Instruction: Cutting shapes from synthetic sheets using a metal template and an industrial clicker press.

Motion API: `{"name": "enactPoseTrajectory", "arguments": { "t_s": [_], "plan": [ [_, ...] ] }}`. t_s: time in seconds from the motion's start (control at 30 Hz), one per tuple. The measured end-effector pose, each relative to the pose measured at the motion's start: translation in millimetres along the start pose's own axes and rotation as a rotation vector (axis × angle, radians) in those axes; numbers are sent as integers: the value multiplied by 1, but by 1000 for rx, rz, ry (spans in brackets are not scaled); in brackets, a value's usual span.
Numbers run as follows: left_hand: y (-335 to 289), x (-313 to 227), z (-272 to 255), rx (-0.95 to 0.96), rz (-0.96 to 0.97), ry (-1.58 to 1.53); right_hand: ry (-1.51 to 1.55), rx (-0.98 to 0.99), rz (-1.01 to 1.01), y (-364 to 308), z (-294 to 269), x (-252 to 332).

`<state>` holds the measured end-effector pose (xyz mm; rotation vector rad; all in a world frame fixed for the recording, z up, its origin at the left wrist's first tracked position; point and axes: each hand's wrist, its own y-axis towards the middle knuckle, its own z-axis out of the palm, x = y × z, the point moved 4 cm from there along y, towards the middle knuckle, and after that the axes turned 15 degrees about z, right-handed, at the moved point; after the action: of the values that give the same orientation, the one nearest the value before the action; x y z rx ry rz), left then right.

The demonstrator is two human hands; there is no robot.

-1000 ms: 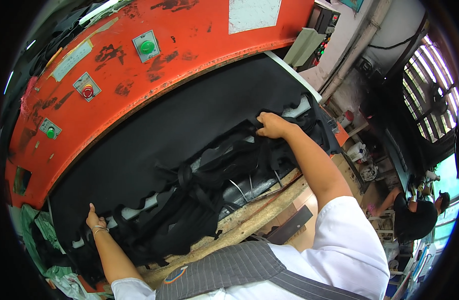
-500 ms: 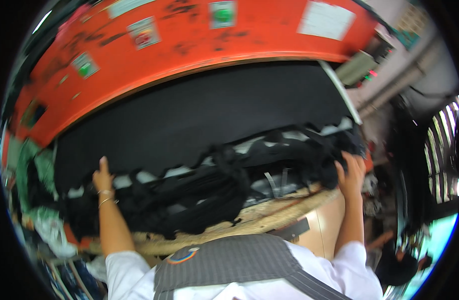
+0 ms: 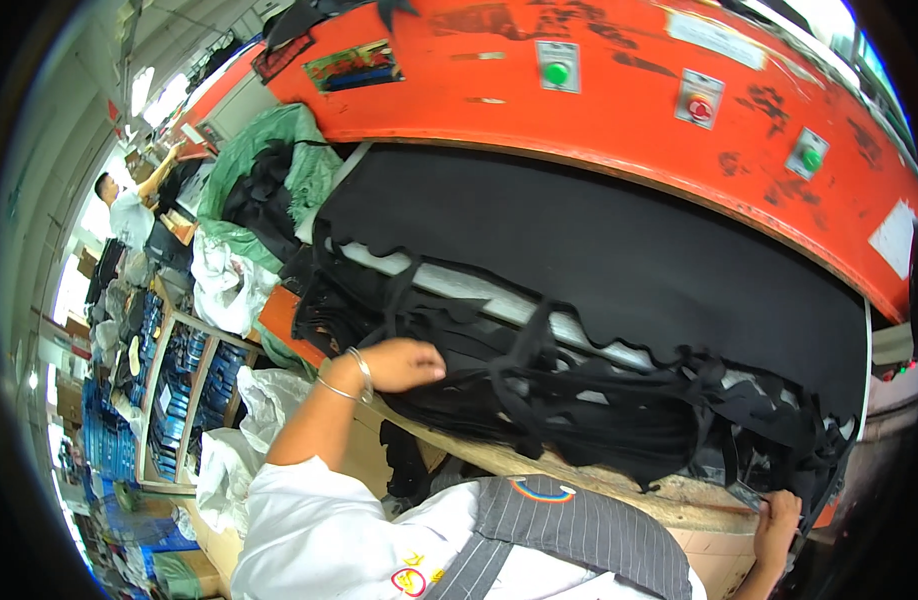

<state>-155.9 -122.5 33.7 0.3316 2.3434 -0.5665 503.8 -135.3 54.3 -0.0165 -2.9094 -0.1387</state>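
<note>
A wide black sheet [image 3: 579,260] lies under the red machine front, its near edge cut into scallops. Along that edge runs a tangled heap of black offcut strips [image 3: 599,425] with curved cut-outs. My left hand [image 3: 404,365], a bangle at its wrist, is over the left part of the heap with its fingers curled together. What those fingers hold, if anything, is hidden. At the right front corner of the heap, my right hand [image 3: 779,515] has its fingers closed by the edge of the offcuts. I cannot make out what is in them.
The red machine beam [image 3: 629,90] with green and red buttons spans the back. Left of the bed stand a green sack [image 3: 309,165] of black scraps, white bags [image 3: 224,280] and a rack [image 3: 184,390] of blue pieces. Another person [image 3: 129,215] works at far left.
My view has swung left. My left hand has gone from outstretched at the sheet's edge to curled over the offcuts. My right hand is now lower at the front corner, fingers closed.
</note>
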Motion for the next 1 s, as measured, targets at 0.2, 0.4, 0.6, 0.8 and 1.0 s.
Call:
{"name": "enactPoseTrajectory", "arguments": {
  "t_s": [0.2,0.4,0.6,0.8,1.0],
  "plan": [
    [-26,120,-163,-775,76,195,-108,112,56,-23,-105,134],
    [-28,305,-228,-769,-187,655,41,394,342,3,-106,346],
    [-28,333,-270,-691,-7,579,339,786,162,10,-84,401],
    [-43,375,-288,-860,-114,334,115,640,-253,110,-24,602],
    [-48,408,-298,-852,-193,86,373,331,-307,148,92,816]
  ]
}}
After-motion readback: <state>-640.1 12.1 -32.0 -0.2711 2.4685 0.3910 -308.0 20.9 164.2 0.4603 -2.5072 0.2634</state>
